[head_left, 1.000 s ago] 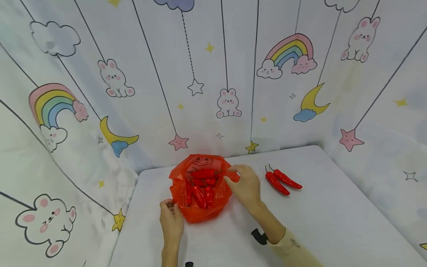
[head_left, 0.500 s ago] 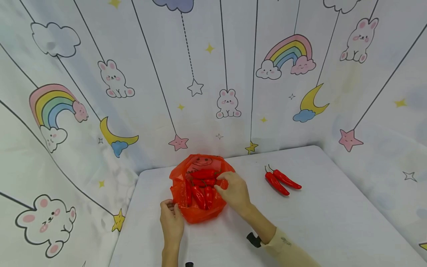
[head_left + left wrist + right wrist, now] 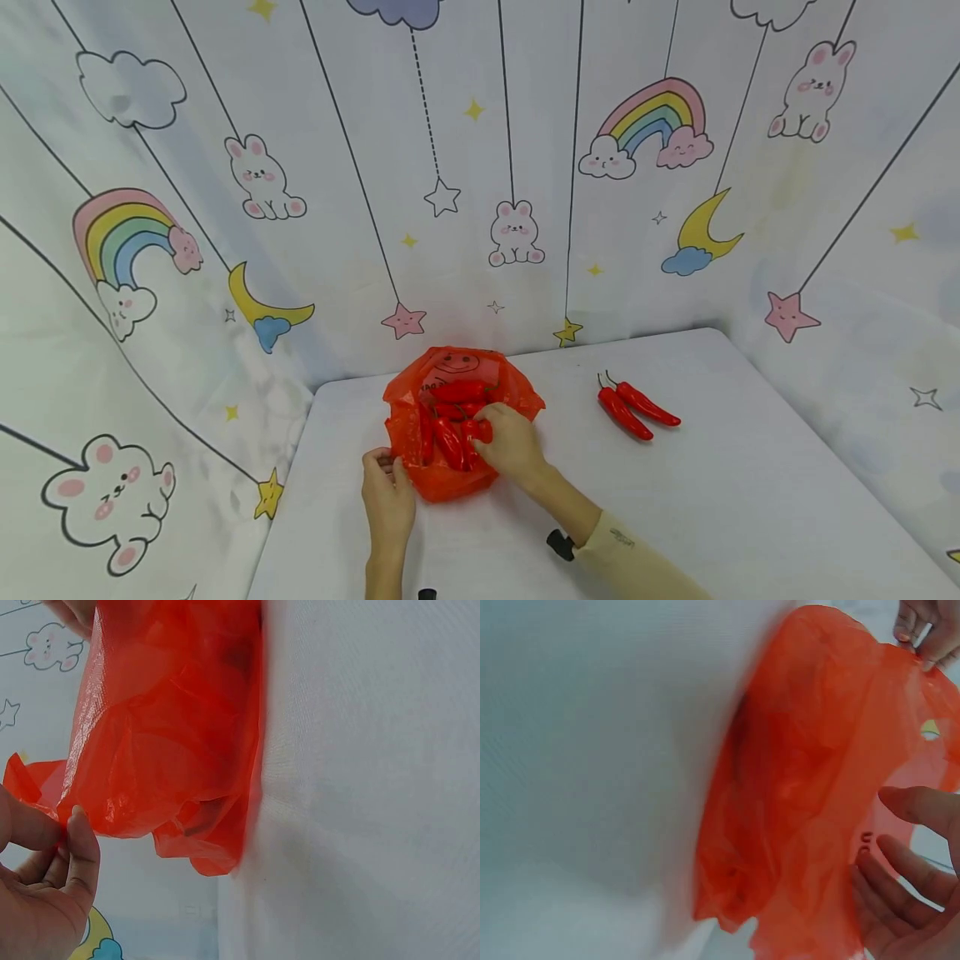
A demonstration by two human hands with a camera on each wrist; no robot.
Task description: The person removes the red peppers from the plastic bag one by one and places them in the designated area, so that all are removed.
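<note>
A red plastic bag (image 3: 438, 483) stands on the table with its mouth spread open and several red chili peppers (image 3: 448, 442) inside. My left hand (image 3: 390, 504) pinches the bag's rim at the near left, thumb against fingers, as the left wrist view (image 3: 45, 877) shows. Over the right side of the mouth is my right hand (image 3: 513, 446), its fingertips close to the peppers. In the right wrist view that hand (image 3: 911, 877) has thumb and fingers apart with nothing between them. Whether its fingertips touch a pepper is hidden.
Two more red chili peppers (image 3: 633, 408) with thin dark stems lie side by side on the white table (image 3: 720, 500), right of the bag. A white cloth backdrop (image 3: 360, 167) with cartoon prints rises behind the table's back edge.
My right hand has moved left and toward me, from the bag's right rim to over its mouth. The left hand keeps its hold on the rim.
</note>
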